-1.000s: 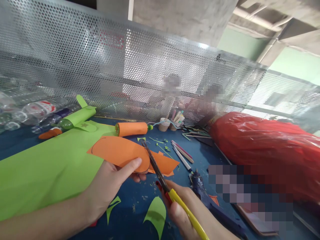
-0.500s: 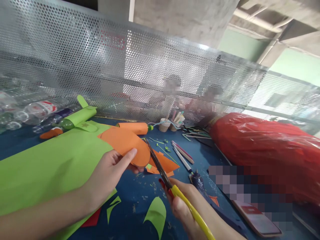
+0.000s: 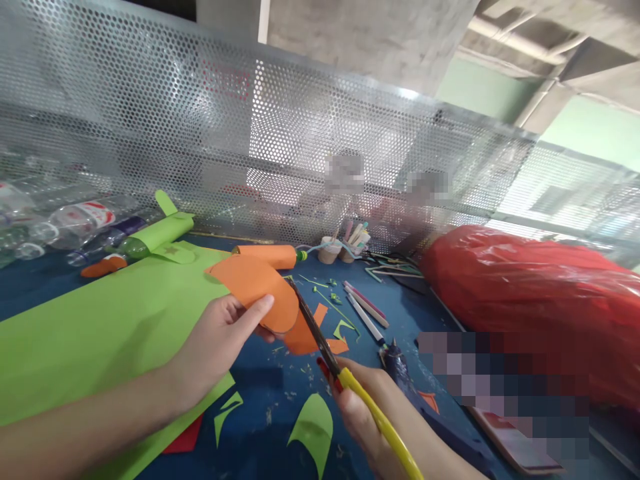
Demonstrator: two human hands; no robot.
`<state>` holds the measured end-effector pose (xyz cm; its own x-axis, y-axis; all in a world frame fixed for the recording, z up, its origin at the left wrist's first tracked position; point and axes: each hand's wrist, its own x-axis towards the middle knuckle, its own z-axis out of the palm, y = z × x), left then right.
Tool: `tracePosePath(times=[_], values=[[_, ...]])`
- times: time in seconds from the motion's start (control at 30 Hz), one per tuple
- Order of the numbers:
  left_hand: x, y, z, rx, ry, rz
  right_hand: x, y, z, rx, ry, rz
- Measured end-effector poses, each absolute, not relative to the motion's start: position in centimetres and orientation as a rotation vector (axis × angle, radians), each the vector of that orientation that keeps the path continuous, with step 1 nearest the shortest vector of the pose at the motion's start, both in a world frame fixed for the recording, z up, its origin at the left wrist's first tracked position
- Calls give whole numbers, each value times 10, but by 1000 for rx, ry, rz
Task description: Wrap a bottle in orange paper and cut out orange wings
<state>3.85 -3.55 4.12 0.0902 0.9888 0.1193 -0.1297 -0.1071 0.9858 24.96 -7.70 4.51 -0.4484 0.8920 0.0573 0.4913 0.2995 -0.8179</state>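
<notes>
Between thumb and fingers, my left hand (image 3: 220, 340) pinches an orange paper piece (image 3: 255, 283) with a rounded right end. My right hand (image 3: 370, 407) is wrapped round yellow-handled scissors (image 3: 320, 337), whose dark blades look closed and point up at the paper's right edge. Beneath the blades lie orange paper scraps (image 3: 300, 333). A large green paper sheet (image 3: 120, 333) spreads under my left forearm. Nearer me lies a green curved offcut (image 3: 314, 427), and a small green scrap (image 3: 227, 410) sits beside the sheet.
Plastic bottles (image 3: 80, 217) lie at the left, one wrapped in green paper (image 3: 163, 230). An orange-wrapped bottle (image 3: 267, 257) lies behind the paper. Cups of markers (image 3: 353, 243) stand against the perforated metal panel (image 3: 300, 133). Right are a glue gun (image 3: 395, 363), red plastic bag (image 3: 525, 300) and phone (image 3: 520, 440).
The orange piece has turned slightly in my left hand, its left tip shifting right. The scraps below the blades have shifted, and a small green scrap now shows there. My right hand has barely moved.
</notes>
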Motion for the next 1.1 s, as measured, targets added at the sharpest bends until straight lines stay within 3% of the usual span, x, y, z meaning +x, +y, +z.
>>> tracePosePath(times=[0.2, 0.6, 0.83, 1.1], values=[[40, -35, 41, 1181, 1047, 1205, 256, -75, 27, -1342, -1896, 1078], [52, -50, 25, 1104, 780, 871, 238, -60, 31, -1156, -1650, 1065], [49, -47, 34, 976, 749, 971, 238, -62, 35, -1265, -1623, 1171], [31, -17, 34, 807, 819, 1284, 251, -49, 32, -1330, -1496, 921]])
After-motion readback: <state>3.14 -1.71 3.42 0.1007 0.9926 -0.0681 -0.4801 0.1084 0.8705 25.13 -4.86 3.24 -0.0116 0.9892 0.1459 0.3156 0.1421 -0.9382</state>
